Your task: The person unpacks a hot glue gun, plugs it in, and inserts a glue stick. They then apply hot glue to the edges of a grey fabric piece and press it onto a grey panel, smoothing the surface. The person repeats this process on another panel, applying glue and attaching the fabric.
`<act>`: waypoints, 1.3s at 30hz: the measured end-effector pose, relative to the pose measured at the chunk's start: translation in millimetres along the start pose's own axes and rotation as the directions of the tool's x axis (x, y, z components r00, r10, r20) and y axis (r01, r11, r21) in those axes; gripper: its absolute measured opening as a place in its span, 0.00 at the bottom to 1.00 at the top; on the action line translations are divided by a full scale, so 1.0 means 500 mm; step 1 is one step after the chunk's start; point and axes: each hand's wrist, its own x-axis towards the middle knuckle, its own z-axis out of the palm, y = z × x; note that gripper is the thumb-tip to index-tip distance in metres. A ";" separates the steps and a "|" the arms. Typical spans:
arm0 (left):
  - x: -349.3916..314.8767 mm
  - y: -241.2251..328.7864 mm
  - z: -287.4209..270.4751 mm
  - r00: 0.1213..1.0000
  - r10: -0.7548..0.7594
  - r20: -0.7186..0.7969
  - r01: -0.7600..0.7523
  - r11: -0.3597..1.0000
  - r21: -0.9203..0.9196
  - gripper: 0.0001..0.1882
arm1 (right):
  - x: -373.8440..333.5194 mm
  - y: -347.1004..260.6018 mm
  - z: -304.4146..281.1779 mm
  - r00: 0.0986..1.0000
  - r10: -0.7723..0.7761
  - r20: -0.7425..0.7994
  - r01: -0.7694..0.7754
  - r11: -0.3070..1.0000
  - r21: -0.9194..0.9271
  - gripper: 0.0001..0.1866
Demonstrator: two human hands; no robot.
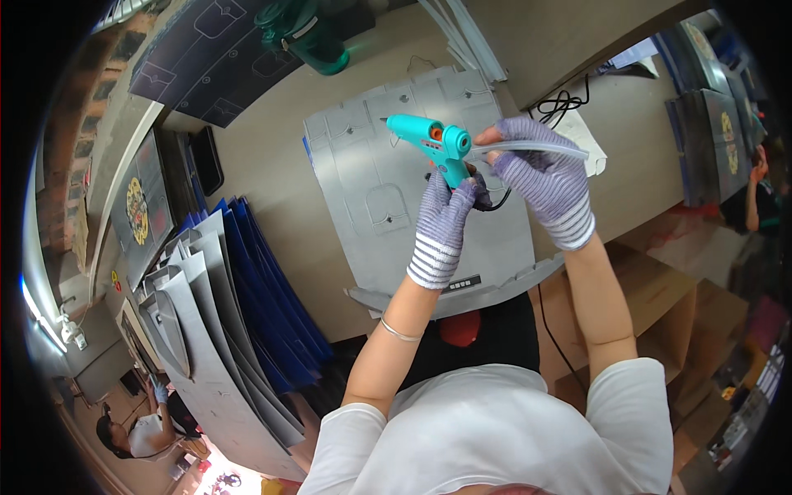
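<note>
My left hand (445, 210), in a striped purple and white fingerless glove, is wrapped round the handle of a turquoise glue gun (429, 142). The gun's nozzle points to the far left. In the same kind of glove, my right hand (544, 169) pinches a translucent glue stick (536, 147). One end of the stick is close to the back of the gun; whether it has entered the opening I cannot tell. Beneath both hands lies a grey sheet with embossed pocket shapes (371, 239) on the table.
Grey and blue sheets (239, 272) stand stacked at the left, beside a black phone (206, 161). A green bottle (309, 37) is at the back, with several glue sticks (466, 37) to its right. A black cable (561, 103) lies coiled near white paper. Cardboard boxes (652, 297) are at the right.
</note>
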 end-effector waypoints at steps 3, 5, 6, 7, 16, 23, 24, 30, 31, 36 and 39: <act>-0.003 -0.006 0.002 1.000 0.021 -0.003 -0.020 0.998 0.054 0.15 | -0.019 0.005 0.023 0.995 -0.082 -0.064 0.071 0.985 -0.159 0.09; -0.009 -0.007 0.006 0.999 0.043 -0.007 -0.042 0.990 0.133 0.16 | -0.029 0.017 0.029 0.988 -0.090 -0.126 0.070 0.985 -0.156 0.11; -0.012 -0.005 0.008 0.998 0.065 -0.007 -0.062 0.978 0.199 0.16 | -0.032 0.018 0.029 0.987 -0.049 -0.151 0.027 0.989 -0.144 0.11; -0.013 -0.005 0.008 0.996 0.087 -0.006 -0.082 0.961 0.265 0.17 | -0.036 0.020 0.029 0.984 -0.006 -0.176 -0.017 0.992 -0.128 0.11; -0.021 -0.025 0.019 0.971 0.202 -0.126 -0.142 0.917 0.372 0.16 | -0.077 0.002 0.042 0.962 0.161 -0.220 -0.153 0.987 0.052 0.19; -0.021 -0.004 0.024 0.984 0.143 -0.105 -0.105 0.947 0.305 0.16 | -0.089 0.005 0.030 0.953 0.142 -0.268 -0.120 0.988 0.096 0.13; -0.020 -0.002 0.021 0.988 0.126 -0.088 -0.097 0.956 0.276 0.17 | -0.092 0.006 0.030 0.952 0.136 -0.274 -0.111 0.988 0.105 0.11; -0.018 -0.003 0.014 0.985 0.155 -0.077 -0.119 0.929 0.351 0.14 | -0.077 -0.003 0.045 0.930 0.093 -0.355 -0.083 0.996 0.043 0.13; -0.019 -0.004 0.013 0.981 0.176 -0.078 -0.134 0.916 0.378 0.13 | -0.077 -0.002 0.041 0.938 0.093 -0.335 -0.089 0.996 0.028 0.12; -0.012 -0.011 -0.006 0.963 0.231 -0.140 -0.143 0.874 0.465 0.10 | -0.077 0.030 0.025 0.976 0.040 -0.215 -0.084 0.976 -0.202 0.07; -0.012 0.003 -0.025 0.949 0.144 -0.281 -0.045 0.943 0.331 0.09 | -0.025 0.020 -0.017 0.972 -0.013 -0.237 -0.055 0.960 -0.276 0.07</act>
